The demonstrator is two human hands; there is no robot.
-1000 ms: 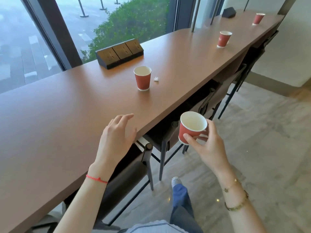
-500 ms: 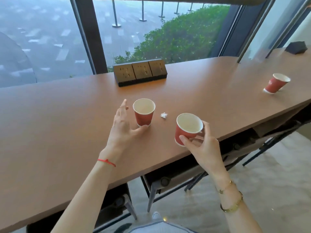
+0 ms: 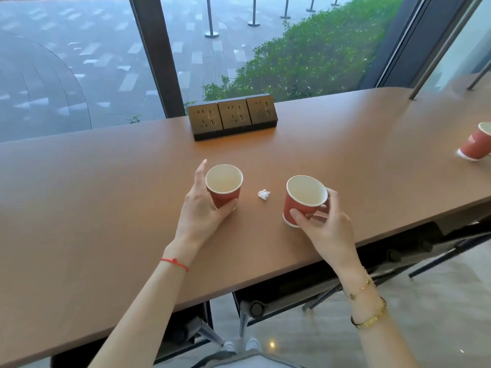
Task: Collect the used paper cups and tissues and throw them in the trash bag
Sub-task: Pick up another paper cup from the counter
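- Head view, setting: long brown counter point(image 3: 345, 160) runs beneath a tall window looking onto wet paving and a green hedge; a black block of 3 power sockets point(image 3: 232, 119) sits at its far edge, and dark chairs are tucked underneath.
- Head view, left hand point(image 3: 204, 208): it wraps the cup on the counter point(image 3: 224, 189), thumb across the near wall and fingers behind; the grip looks closing but not fully clamped, and the cup's base seems to rest on the wood.
- Head view, right hand point(image 3: 322, 227): it is clamped on the second cup point(image 3: 304, 200), thumb on the front, fingers round the back, the cup tilted toward the camera and seemingly just above the counter.
- Head view, other litter: a small crumpled tissue point(image 3: 263, 194) lies between the 2 cups, touching neither; a third cup point(image 3: 475, 144) stands well apart at the right edge. No trash bag is in sight.
- Handling, cups: both look empty, so probably very light; thin paper walls will dent if squeezed, so a loose hold at mid-wall or under the rolled rim suits them. Nesting 1 inside the other would free a hand.
- Handling, tissue: soft and nearly weightless; a 2-finger pinch should lift it, or it could be dropped into a cup.
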